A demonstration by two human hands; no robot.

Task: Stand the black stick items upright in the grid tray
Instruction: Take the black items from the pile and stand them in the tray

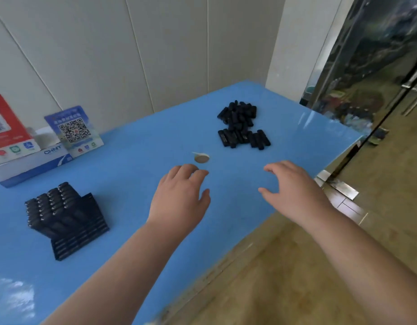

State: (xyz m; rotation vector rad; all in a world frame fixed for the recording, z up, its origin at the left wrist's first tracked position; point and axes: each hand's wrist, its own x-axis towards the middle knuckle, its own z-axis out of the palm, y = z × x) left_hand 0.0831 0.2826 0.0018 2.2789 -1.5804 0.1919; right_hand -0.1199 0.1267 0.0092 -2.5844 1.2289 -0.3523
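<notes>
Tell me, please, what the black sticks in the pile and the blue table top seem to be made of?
Black sticks: probably moulded plastic with a matte finish; they look uniformly dark, with only faint highlights. Blue table top: a smooth, glossy sheet, perhaps laminate or plastic film; it mirrors window light near its right edge. The blur leaves both open.

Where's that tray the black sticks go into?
In the head view, the grid tray sits on the blue table at the left, near the left hand, with the blue QR sign behind it.
</notes>
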